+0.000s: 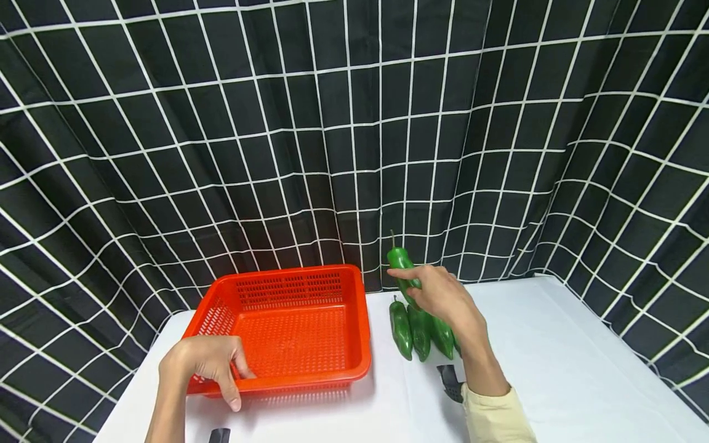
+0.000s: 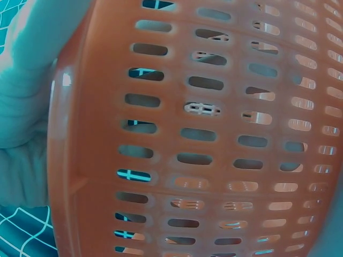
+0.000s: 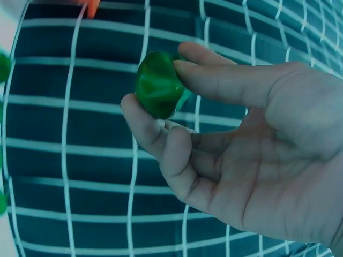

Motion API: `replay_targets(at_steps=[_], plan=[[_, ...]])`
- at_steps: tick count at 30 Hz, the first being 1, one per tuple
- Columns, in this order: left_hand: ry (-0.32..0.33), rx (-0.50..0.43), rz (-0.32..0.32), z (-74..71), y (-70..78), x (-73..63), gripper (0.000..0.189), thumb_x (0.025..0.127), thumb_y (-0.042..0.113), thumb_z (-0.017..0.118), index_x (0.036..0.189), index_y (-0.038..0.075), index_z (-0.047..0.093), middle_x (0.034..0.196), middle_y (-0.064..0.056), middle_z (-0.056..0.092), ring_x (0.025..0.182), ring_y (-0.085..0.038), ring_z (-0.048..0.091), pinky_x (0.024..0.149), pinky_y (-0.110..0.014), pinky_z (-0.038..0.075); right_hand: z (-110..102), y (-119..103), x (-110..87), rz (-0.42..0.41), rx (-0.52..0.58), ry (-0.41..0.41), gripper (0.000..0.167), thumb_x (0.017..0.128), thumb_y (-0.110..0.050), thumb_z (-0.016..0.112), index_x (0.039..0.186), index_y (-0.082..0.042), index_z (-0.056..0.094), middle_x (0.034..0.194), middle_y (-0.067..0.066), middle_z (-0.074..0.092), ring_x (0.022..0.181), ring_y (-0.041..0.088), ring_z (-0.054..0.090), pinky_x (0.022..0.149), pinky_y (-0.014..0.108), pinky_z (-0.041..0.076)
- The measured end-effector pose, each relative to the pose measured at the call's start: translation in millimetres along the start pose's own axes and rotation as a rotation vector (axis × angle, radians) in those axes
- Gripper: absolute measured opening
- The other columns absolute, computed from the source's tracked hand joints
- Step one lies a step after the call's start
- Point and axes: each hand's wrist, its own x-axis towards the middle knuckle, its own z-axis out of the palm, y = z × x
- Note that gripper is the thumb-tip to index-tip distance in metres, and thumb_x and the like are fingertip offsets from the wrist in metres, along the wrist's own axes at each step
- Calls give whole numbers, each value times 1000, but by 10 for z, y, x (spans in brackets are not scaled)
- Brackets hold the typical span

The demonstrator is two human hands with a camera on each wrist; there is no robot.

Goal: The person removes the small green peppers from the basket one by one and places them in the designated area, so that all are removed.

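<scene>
My right hand (image 1: 445,298) pinches a glossy green chili pepper (image 1: 400,261) between thumb and fingers, above the table and with its thin stem pointing up. In the right wrist view the rounded end of this pepper (image 3: 158,85) faces the camera. Several more green chili peppers (image 1: 400,329) lie side by side on the table below, some partly hidden by my right hand and forearm. At the left, my left hand (image 1: 207,360) grips the near rim of a red plastic basket (image 1: 310,381), thumb outside and fingers over the inside. Slotted basket wall (image 2: 96,160) fills the left wrist view.
The basket's perforated floor (image 1: 299,338) shows in the head view. A white cloth (image 1: 554,369) covers the table. Behind and at both sides hangs a black curtain (image 1: 354,154) with a white grid. Dark wrist-mount parts (image 1: 451,383) show near the right forearm.
</scene>
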Motion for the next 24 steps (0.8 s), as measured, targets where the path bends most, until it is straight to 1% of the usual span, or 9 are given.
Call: replay_targets(at_steps=[3, 5, 6, 8, 10, 12, 14, 19, 24], plan=[[-1, 2, 2, 1, 1, 2, 36, 60, 0, 94, 92, 16, 86, 102, -4, 83, 93, -14, 63, 78, -30, 51, -77, 190, -4, 40, -18, -12, 56, 95, -1, 66, 144, -27, 64, 120, 21, 67, 54, 12, 40, 54, 27, 35], [-6, -1, 14, -2, -2, -3, 36, 60, 1, 94, 92, 16, 86, 100, -3, 83, 91, -13, 62, 74, -27, 49, -120, 309, -5, 64, -31, -22, 59, 95, -1, 65, 149, -25, 59, 131, 26, 64, 59, 16, 46, 57, 31, 40], [-9, -2, 23, 0, -7, -9, 36, 60, 1, 94, 92, 16, 86, 100, -3, 83, 90, -13, 62, 72, -26, 48, -138, 361, -3, 76, -42, -26, 62, 95, -2, 65, 152, -25, 55, 140, 27, 61, 66, 19, 52, 63, 35, 45], [-12, 1, 42, -1, -18, -21, 36, 60, 2, 94, 92, 15, 86, 100, -4, 83, 91, -13, 63, 72, -24, 47, -167, 464, 0, 108, -44, -34, 71, 93, -1, 66, 157, -24, 47, 146, 31, 56, 83, 28, 62, 72, 44, 52], [-8, 10, 50, -5, -25, -24, 35, 60, 3, 94, 93, 15, 86, 101, -5, 83, 93, -12, 64, 74, -24, 48, -188, 563, 1, 146, -43, -38, 78, 91, -1, 67, 161, -23, 40, 147, 33, 54, 102, 38, 63, 82, 55, 54], [-8, 13, 52, -8, -24, -20, 35, 61, 3, 94, 92, 14, 86, 103, -7, 83, 95, -13, 64, 76, -26, 50, -205, 664, -4, 193, -35, -41, 83, 88, -2, 69, 162, -19, 36, 142, 35, 55, 114, 46, 60, 88, 64, 52], [-9, 14, 47, -9, -22, -15, 34, 61, 3, 94, 93, 14, 86, 103, -7, 82, 98, -14, 65, 79, -28, 52, -219, 766, -15, 245, -25, -43, 84, 85, -3, 72, 160, -13, 37, 135, 37, 57, 115, 50, 59, 86, 66, 52], [-11, 7, 43, -4, -19, -10, 34, 61, 3, 94, 92, 15, 86, 103, -6, 83, 98, -14, 64, 79, -28, 51, -214, 1021, -33, 336, -22, -20, 80, 80, 0, 73, 153, 5, 40, 123, 42, 61, 105, 52, 65, 81, 61, 55], [-13, 2, 53, -8, -30, -8, 36, 60, 3, 93, 93, 14, 86, 103, -6, 83, 94, -14, 63, 75, -25, 48, -119, 1244, -41, 418, 18, -64, 74, 79, 6, 67, 147, 16, 41, 105, 38, 67, 80, 37, 73, 73, 49, 59]])
